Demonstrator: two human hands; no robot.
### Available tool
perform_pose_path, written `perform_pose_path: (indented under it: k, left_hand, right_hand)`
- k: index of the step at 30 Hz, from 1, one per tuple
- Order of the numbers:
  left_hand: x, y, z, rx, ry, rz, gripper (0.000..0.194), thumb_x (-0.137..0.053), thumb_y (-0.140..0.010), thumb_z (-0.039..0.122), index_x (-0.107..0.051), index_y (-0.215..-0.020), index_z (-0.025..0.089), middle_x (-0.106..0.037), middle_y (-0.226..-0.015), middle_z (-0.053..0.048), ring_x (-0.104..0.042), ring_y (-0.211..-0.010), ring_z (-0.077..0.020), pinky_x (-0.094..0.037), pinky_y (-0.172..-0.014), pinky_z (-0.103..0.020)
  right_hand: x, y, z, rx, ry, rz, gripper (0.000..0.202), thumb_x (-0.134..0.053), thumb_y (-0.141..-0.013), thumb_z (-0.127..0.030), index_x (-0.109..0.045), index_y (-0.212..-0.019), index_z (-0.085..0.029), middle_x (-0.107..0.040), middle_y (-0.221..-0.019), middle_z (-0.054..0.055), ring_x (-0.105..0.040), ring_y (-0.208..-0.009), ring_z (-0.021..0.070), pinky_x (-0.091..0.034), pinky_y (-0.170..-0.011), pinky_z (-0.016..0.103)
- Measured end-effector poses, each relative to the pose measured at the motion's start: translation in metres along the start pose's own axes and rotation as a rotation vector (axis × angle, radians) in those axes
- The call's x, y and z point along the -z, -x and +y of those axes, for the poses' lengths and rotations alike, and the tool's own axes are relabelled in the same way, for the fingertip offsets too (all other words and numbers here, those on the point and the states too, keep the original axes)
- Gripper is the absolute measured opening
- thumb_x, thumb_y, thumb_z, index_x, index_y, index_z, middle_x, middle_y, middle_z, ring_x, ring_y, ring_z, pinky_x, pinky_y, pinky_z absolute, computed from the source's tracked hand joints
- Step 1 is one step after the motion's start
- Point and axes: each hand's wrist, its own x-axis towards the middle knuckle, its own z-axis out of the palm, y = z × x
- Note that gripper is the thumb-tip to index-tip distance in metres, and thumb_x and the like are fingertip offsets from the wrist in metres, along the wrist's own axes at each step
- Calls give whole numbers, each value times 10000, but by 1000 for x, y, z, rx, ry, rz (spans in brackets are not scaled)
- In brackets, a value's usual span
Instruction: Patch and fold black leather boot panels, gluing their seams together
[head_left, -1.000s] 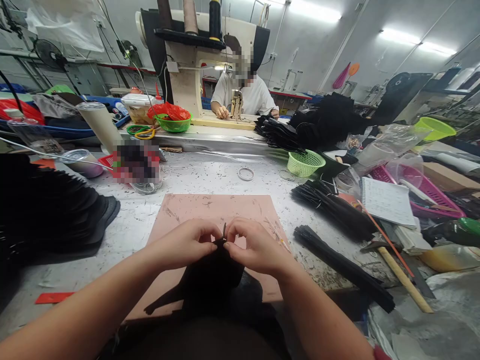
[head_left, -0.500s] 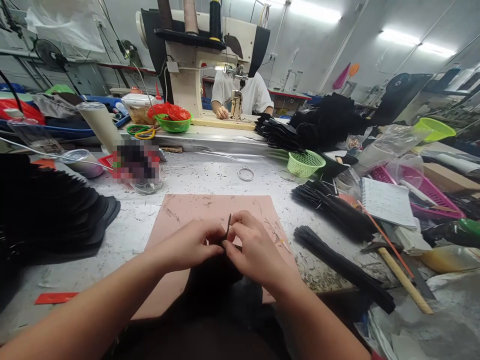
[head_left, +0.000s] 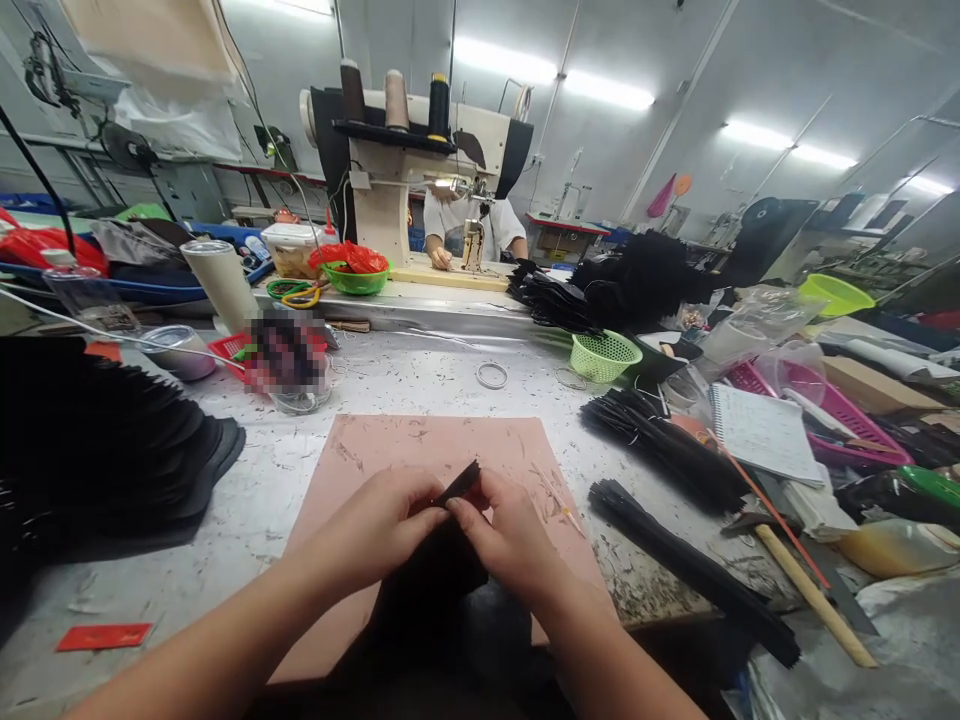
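Observation:
My left hand (head_left: 397,515) pinches the edge of a black piece of material (head_left: 435,575) between thumb and fingers. Close beside it on the right, my right hand (head_left: 510,520) grips the same edge, its thumb near the left thumb. A narrow dark flap sticks up between the two hands. Below them the black piece hangs down over the front part of a pink board (head_left: 435,440), where it merges with dark clothing. Both hands are above this board, which lies on the white worktable (head_left: 375,385).
Black pieces are stacked at the left (head_left: 150,450). Bundled black strips (head_left: 690,560) and a wooden-handled hammer (head_left: 817,600) lie right. A green basket (head_left: 606,357) and metal ring (head_left: 492,376) are farther back. Behind a sewing machine (head_left: 382,190) sits a person in white (head_left: 495,232).
The view has tilted up, so the table things appear lower. The upright flap between my hands now leans right and shows more of its width. Both hands still hold the black piece.

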Motion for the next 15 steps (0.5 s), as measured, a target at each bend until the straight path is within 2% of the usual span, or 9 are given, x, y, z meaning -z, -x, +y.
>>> perform_pose_path:
  k: [3,5,7,9,11,13,15]
  left_hand:
    - [9,3,3,-86,32,50,196,-455,-759,241,-640,-748,176,-634,-747,-19,-571,-736,-155,-416,-680,-242]
    - [18,3,6,-120,49,108,209,-457,-769,253,-655,-762,188,-637,-751,-18,-574,-737,-153,-420,-686,-239]
    - [30,3,6,-126,55,150,234,-451,-785,288,-663,-762,191,-637,-732,-21,-579,-725,-160,-430,-679,-247]
    - [43,5,2,-139,22,194,269,-435,-807,334,-666,-823,198,-649,-786,-36,-588,-781,-181,-443,-735,-276]
    - [54,8,-8,-159,-31,308,326,-455,-802,401,-616,-1023,222,-625,-1029,-63,-568,-943,-219,-431,-850,-330]
    - [63,16,-25,-157,-34,487,518,-498,-768,474,-452,-1238,262,-438,-1324,-75,-476,-1131,-264,-402,-932,-380]
    - [67,26,-48,-107,24,664,620,-492,-759,518,-330,-1316,296,-269,-1440,-57,-396,-1220,-292,-412,-938,-401]
  right_hand:
    - [5,-4,-7,10,-54,-30,85,-544,-779,-221,-571,-847,-178,-630,-783,27,-572,-716,154,-449,-648,278]
    - [11,-7,-13,47,-41,-119,147,-607,-737,-212,-574,-879,-190,-629,-817,10,-567,-743,149,-445,-661,268]
    - [17,-10,-20,92,40,-247,110,-619,-716,-168,-588,-817,-198,-621,-767,-15,-549,-697,132,-430,-622,247]
    - [20,-17,-25,118,94,-312,79,-569,-734,-117,-584,-732,-195,-610,-709,-27,-537,-653,120,-416,-583,234]
    - [23,-33,-28,95,78,-252,121,-517,-746,-82,-566,-715,-188,-599,-680,-29,-546,-625,114,-422,-556,229]
    - [28,-63,-29,15,60,-143,109,-508,-754,-80,-547,-730,-179,-576,-634,-37,-557,-575,111,-433,-507,223]
    - [38,-104,-29,-94,88,-53,82,-521,-770,-90,-538,-751,-168,-540,-568,-56,-548,-495,101,-426,-438,207]
